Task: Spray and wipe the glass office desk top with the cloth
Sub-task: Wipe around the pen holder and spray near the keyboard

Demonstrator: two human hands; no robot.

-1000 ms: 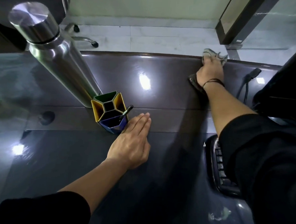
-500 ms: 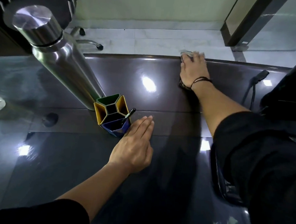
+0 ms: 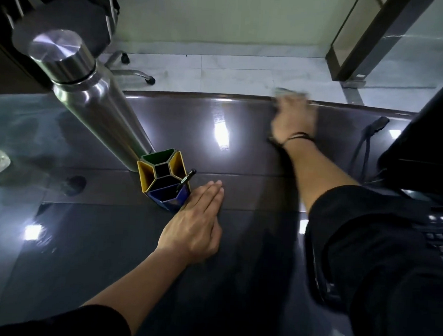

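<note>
Right hand (image 3: 293,120): pressed flat on cloth (image 3: 283,92) at far desk (image 3: 108,251) edge (blurred).
Left hand (image 3: 195,221): laid flat, fingers straight, beside pen holder (image 3: 163,180).

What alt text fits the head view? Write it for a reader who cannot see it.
A person's right hand, blurred, presses a cloth at the far edge of a dark glass desk, while the left hand lies flat beside a pen holder. A steel bottle stands behind the holder, and a keyboard sits at the right.
</note>
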